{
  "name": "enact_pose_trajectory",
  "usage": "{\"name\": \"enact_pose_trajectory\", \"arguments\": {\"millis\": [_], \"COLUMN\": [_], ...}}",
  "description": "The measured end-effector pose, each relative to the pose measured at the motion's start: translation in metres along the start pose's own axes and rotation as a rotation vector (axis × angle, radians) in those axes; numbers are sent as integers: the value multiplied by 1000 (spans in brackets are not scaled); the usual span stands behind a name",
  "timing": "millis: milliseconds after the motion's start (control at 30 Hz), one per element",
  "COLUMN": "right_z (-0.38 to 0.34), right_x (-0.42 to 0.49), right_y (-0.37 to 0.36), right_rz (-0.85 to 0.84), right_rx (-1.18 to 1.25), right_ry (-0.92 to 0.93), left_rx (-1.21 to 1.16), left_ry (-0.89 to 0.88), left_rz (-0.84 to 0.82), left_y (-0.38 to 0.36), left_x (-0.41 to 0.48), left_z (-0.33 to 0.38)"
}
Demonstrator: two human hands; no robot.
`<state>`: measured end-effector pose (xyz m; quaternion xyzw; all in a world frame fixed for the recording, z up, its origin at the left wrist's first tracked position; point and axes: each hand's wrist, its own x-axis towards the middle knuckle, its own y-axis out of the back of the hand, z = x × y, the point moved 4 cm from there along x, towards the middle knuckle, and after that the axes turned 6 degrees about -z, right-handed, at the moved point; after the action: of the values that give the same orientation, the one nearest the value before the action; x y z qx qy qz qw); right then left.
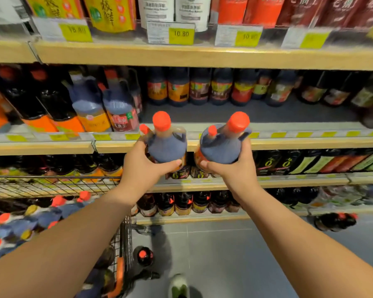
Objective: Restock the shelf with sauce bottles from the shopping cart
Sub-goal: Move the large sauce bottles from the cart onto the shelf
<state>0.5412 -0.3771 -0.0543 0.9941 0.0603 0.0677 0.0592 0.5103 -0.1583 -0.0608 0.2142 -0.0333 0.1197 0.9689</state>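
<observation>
Both hands clamped, one sauce jug each: left hand (144, 166) wraps left jug (167, 147), right hand (230, 171) wraps right jug (222, 147), both raised in front of the shelf edge (289, 144). Jug labels hidden under fingers; shelf labels beyond are blurred. Jugs: dark sauce, orange-red caps, small second cap, side handle. Price tag (181, 33) above grip reads 10.80. Shopping cart (123, 233) below-left holds spare jugs (45, 216), cut off at frame edge.

Two dark sauce bottles (167, 145) (223, 145) wear red-orange caps (161, 121); yellow price tags (181, 36) line pale wooden shelf edges (202, 58); grey floor (224, 244).
</observation>
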Motion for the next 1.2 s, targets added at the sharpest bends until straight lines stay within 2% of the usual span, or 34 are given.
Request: {"name": "enact_pose_trajectory", "arguments": {"millis": [367, 700, 867, 1200], "right_z": [5, 44, 51, 62], "right_x": [81, 140, 161, 177], "right_y": [-23, -29, -27, -33], "right_rz": [-23, -52, -23, -40], "right_rx": [-108, -120, -86, -97], "right_ry": [149, 131, 118, 61], "left_rx": [18, -50, 5, -20], "left_ry": [-52, -68, -129, -78], "left_rz": [150, 234, 222, 261], "left_y": [1, -24, -23, -33], "left_x": [69, 117, 135, 154], "left_z": [-11, -25, -19, -42]}}
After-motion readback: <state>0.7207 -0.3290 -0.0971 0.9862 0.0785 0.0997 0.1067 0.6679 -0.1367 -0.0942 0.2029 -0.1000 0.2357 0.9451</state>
